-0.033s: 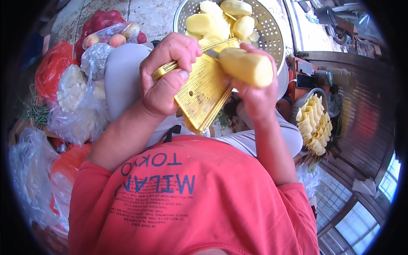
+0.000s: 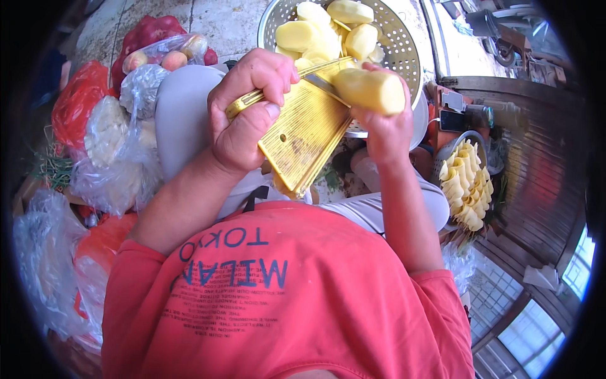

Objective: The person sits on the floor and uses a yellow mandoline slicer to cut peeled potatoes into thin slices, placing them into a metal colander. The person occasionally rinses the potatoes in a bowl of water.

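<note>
My left hand (image 2: 249, 110) is closed around the yellow handle of a knife (image 2: 320, 83). The blade reaches right and meets a peeled pale-yellow potato (image 2: 372, 90). My right hand (image 2: 388, 136) grips that potato from below. A yellow ridged board (image 2: 303, 139) slants under both hands, its lower end by my lap; what holds it up is hidden. Just beyond the hands stands a perforated metal colander (image 2: 404, 41) with several peeled potatoes (image 2: 315, 31) in it.
Clear plastic bags of vegetables (image 2: 113, 151) and a red bag (image 2: 76, 101) crowd the left side. Red produce (image 2: 154, 31) lies at the upper left. A bowl of yellow cut pieces (image 2: 467, 183) sits at the right beside dark wooden boards (image 2: 536, 177).
</note>
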`<control>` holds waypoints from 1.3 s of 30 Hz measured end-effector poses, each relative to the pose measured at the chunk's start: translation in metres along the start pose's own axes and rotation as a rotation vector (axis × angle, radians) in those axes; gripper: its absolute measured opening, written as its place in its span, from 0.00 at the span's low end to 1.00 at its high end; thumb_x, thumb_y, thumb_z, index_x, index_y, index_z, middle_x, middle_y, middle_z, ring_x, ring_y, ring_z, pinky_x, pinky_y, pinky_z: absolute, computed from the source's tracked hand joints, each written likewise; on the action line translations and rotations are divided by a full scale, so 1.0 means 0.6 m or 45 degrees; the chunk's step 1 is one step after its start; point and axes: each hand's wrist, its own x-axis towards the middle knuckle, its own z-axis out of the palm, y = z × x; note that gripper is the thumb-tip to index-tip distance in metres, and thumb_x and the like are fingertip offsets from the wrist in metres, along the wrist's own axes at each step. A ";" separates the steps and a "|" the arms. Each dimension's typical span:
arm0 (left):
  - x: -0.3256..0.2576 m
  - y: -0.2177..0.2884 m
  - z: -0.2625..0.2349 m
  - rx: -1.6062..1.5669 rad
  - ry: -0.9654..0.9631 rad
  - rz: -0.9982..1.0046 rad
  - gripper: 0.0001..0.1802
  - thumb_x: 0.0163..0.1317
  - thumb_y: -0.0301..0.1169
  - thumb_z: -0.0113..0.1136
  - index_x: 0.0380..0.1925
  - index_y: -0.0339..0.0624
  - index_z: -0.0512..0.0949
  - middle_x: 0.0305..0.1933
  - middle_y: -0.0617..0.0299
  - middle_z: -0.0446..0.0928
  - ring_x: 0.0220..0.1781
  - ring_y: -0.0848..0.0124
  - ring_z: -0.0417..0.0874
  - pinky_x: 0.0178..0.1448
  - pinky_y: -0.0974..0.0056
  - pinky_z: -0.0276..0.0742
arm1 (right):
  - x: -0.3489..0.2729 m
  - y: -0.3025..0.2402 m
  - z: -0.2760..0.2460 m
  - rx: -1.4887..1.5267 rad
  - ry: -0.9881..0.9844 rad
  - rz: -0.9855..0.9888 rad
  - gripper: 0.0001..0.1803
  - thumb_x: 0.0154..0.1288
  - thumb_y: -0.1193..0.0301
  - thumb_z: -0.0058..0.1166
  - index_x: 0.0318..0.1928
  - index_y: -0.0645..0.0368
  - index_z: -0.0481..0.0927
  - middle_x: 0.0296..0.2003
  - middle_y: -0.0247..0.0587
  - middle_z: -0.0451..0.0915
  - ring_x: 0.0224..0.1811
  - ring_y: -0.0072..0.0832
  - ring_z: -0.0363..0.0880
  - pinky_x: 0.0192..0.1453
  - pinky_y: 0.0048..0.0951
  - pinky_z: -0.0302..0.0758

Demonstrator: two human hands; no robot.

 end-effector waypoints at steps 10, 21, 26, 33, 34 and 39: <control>-0.006 -0.003 -0.002 -0.016 0.026 -0.016 0.05 0.53 0.26 0.49 0.30 0.39 0.69 0.38 0.56 0.69 0.44 0.66 0.71 0.61 0.55 0.70 | -0.042 -0.036 0.043 0.002 -0.235 -0.337 0.36 0.44 0.80 0.67 0.59 0.61 0.72 0.62 0.47 0.77 0.66 0.33 0.75 0.69 0.34 0.73; -0.002 -0.002 0.002 -0.023 0.045 -0.028 0.05 0.53 0.28 0.51 0.29 0.39 0.69 0.38 0.56 0.69 0.44 0.65 0.70 0.60 0.54 0.70 | -0.036 -0.040 0.042 0.047 -0.170 -0.226 0.37 0.44 0.84 0.62 0.61 0.62 0.72 0.54 0.42 0.82 0.52 0.32 0.83 0.59 0.30 0.79; -0.001 -0.001 0.000 -0.001 0.022 -0.028 0.05 0.53 0.28 0.51 0.29 0.39 0.69 0.38 0.56 0.69 0.44 0.65 0.70 0.61 0.55 0.70 | 0.021 0.026 -0.014 -0.007 0.075 0.143 0.36 0.45 0.81 0.61 0.61 0.62 0.71 0.50 0.41 0.83 0.52 0.30 0.83 0.61 0.27 0.77; -0.003 -0.004 -0.001 -0.045 0.051 -0.039 0.06 0.53 0.28 0.51 0.30 0.39 0.69 0.38 0.56 0.69 0.45 0.65 0.70 0.61 0.55 0.69 | -0.039 -0.037 0.046 0.095 -0.211 -0.205 0.36 0.42 0.82 0.64 0.58 0.60 0.73 0.61 0.45 0.77 0.62 0.33 0.78 0.67 0.33 0.75; -0.006 -0.003 -0.002 -0.039 0.049 -0.052 0.06 0.53 0.28 0.51 0.30 0.39 0.69 0.38 0.56 0.69 0.45 0.65 0.70 0.62 0.55 0.69 | -0.045 -0.037 0.048 0.037 -0.214 -0.259 0.36 0.42 0.82 0.64 0.58 0.60 0.73 0.61 0.45 0.78 0.61 0.33 0.79 0.66 0.33 0.75; -0.002 -0.002 -0.001 -0.030 0.039 -0.035 0.06 0.53 0.29 0.50 0.30 0.39 0.69 0.38 0.56 0.69 0.45 0.65 0.70 0.61 0.55 0.70 | 0.024 0.023 -0.017 -0.229 0.049 0.129 0.36 0.44 0.81 0.61 0.60 0.63 0.72 0.49 0.41 0.82 0.49 0.29 0.83 0.56 0.27 0.79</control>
